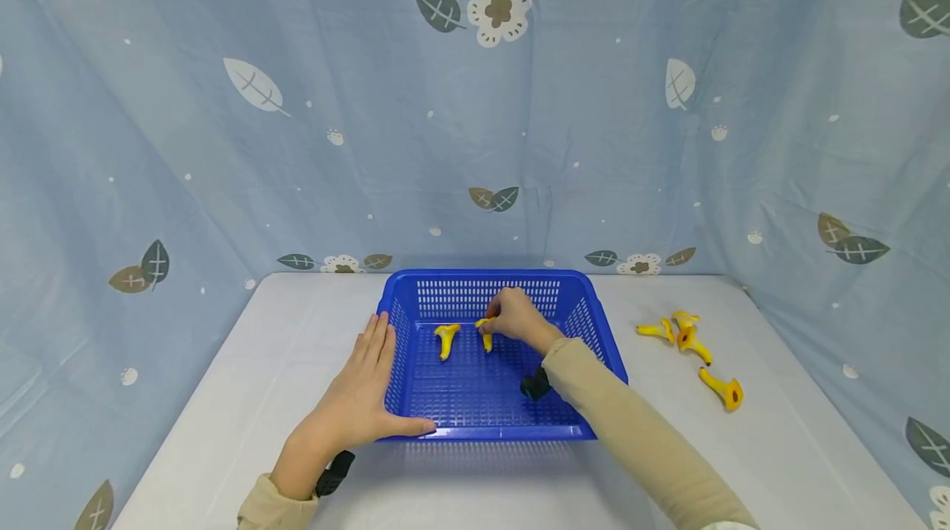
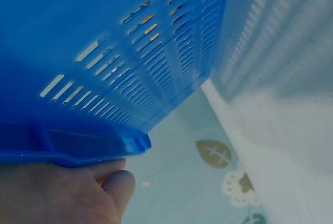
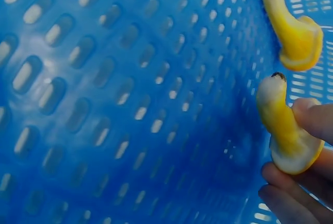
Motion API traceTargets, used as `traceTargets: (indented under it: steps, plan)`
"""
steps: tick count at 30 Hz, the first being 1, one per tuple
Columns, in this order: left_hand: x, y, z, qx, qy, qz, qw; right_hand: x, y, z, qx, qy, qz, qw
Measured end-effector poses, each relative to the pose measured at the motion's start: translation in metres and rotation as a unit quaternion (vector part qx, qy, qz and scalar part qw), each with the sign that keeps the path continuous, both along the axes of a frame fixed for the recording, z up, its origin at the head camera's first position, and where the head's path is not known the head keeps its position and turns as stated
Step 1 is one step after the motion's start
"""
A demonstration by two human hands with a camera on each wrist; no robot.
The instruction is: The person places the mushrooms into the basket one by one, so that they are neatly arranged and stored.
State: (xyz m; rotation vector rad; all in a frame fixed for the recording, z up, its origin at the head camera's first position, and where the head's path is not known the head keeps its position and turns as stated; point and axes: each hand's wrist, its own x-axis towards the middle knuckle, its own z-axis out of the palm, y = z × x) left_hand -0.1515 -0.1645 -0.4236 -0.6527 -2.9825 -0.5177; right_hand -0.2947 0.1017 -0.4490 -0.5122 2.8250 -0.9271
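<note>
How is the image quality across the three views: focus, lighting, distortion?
Head view: even, soft light, sharp throughout, wide-angle bending at the edges, a faint slotted shadow under the blue basket. Left wrist view: basket wall very close, a bit soft, the left hand dim at the bottom edge. Right wrist view: basket floor blurred, the held yellow mushroom fairly sharp, the right hand's fingertips soft.
</note>
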Motion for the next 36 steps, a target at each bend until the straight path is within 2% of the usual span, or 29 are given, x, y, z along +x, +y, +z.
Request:
traceTargets:
  steps: [5,17,36]
  plan:
    - [-0.0001,0.0003,-0.0017,0.004,-0.004,0.005,1.0000,0.0017,-0.0009,-0.0018,0.007,0.001,0.006,1.000]
    - [0.0004,0.0009,-0.0015,0.005,-0.005,0.006,1.0000,0.0040,-0.0014,0.0025,0.028,-0.031,-0.005,0.999]
    - [-0.0003,0.0003,-0.0021,0.004,-0.007,0.005,1.0000,0.0033,0.0004,0.0050,0.028,-0.049,-0.006,0.998]
